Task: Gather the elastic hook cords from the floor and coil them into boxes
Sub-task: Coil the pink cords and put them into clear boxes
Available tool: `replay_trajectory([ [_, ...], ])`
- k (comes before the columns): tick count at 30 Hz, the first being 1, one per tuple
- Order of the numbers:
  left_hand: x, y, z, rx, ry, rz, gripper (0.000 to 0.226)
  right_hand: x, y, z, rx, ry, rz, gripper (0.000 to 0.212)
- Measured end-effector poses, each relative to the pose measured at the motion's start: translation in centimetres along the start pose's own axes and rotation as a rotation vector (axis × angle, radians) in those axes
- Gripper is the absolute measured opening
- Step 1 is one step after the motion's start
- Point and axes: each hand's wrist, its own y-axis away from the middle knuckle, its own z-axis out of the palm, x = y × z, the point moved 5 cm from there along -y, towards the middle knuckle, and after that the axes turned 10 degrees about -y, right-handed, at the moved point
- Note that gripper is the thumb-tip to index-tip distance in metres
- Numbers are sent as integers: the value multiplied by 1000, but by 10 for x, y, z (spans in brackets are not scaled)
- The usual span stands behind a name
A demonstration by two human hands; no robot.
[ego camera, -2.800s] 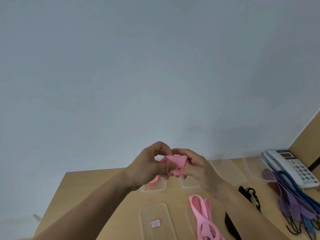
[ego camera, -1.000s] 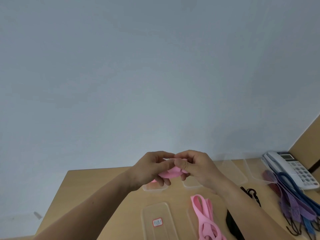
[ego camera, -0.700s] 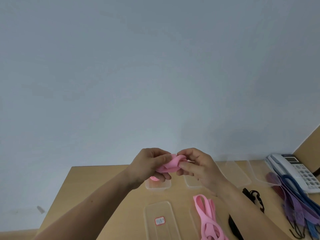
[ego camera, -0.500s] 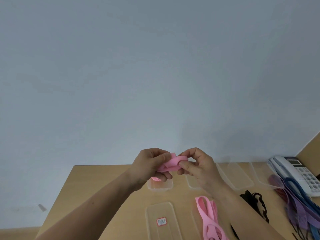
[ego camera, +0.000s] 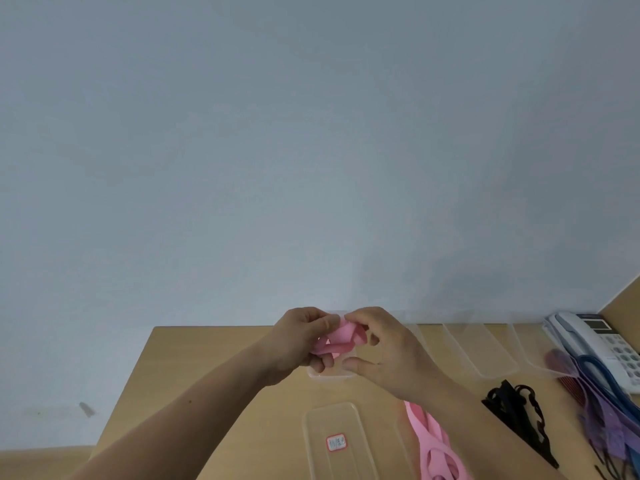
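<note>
Left hand [ego camera: 299,341] and right hand [ego camera: 391,355] both pinch a flat pink elastic cord [ego camera: 341,339], wound into a small loose coil between the fingertips. Both grips are closed on it. The coil is held in the air just above a small clear plastic box [ego camera: 329,375] on the tan wooden table [ego camera: 207,375].

Nearer the camera are a clear plastic lid with a red-edged label [ego camera: 337,441] and more loose pink cords [ego camera: 433,448]. To the right are a black cord [ego camera: 519,410], purple and blue cords [ego camera: 602,403] and a white desk phone [ego camera: 595,337].

Risk: the elastic wants to spring back. Easing either pinch before the coil sits inside the box walls would likely let it unwind or pop out.

Versus half a second ago, the hands sit lower and closer over the box, and the coil looks more bunched.
</note>
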Motion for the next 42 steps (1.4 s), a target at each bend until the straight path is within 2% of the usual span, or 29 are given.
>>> replay_trajectory([
  [3,-7,-4,-1,-64,27,-11,31,-1,-3,9,37,172,-62,57],
  [8,-31,-18,-8,-80,-14,-82,29,7,-11,23,118,357,-241,33],
  [10,-44,-25,-9,-60,-31,-118,29,16,-13,30,103,349,-236,29],
  [13,-66,-36,-15,38,-100,-173,29,40,-14,37,42,312,-131,30],
  [16,-90,-46,-29,233,-356,-232,24,69,-18,36,-25,272,-9,37],
  [18,-104,-52,-36,307,-582,-253,31,90,-23,42,-91,246,42,44],
  [21,-122,-61,-27,254,-829,-259,44,116,-32,59,-216,233,60,37],
  [24,-133,-72,-11,143,-988,-234,52,131,-43,74,-274,241,-7,23],
  [28,-141,-84,3,115,-1023,-212,55,146,-45,92,-454,238,32,44],
  [31,-144,-89,3,170,-1013,-215,53,154,-46,97,-480,186,55,57],
  [34,-145,-92,3,188,-1024,-200,50,160,-44,101,-492,278,47,62],
  [40,-144,-94,6,185,-1066,-159,41,150,-39,106,-415,633,-106,54],
  [42,-144,-95,8,149,-1076,-155,37,157,-35,111,-498,526,-47,49],
])
